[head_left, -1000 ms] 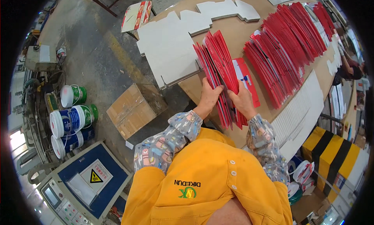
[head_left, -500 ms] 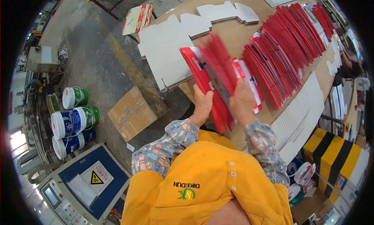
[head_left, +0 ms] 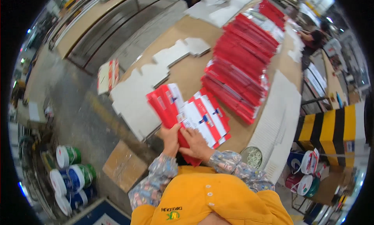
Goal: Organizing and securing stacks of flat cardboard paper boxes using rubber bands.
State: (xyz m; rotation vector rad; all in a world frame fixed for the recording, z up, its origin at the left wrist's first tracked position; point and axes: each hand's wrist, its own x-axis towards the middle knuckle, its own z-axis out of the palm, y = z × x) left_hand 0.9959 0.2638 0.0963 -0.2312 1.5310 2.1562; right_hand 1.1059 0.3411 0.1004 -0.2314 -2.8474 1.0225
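Flat red-and-white printed card sheets fan out in front of me, low over the near edge of the table. My left hand grips the thick red left part of this bundle, its thumb on top. Close beside it, my right hand pinches the sheets at their near edge, fingers reaching toward the left thumb. Farther right on the table leans a long row of similar red sheets, packed in overlapping order.
Grey-white cut boards lie along the table's left side, more pale boards along its right. A round green-patterned object is near my right sleeve. A carton and paint buckets stand on the floor. Another person is at the far right.
My right hand has come down and left, close to my left hand. The raised, blurred sheets now lie spread with white faces showing. The head view has shifted.
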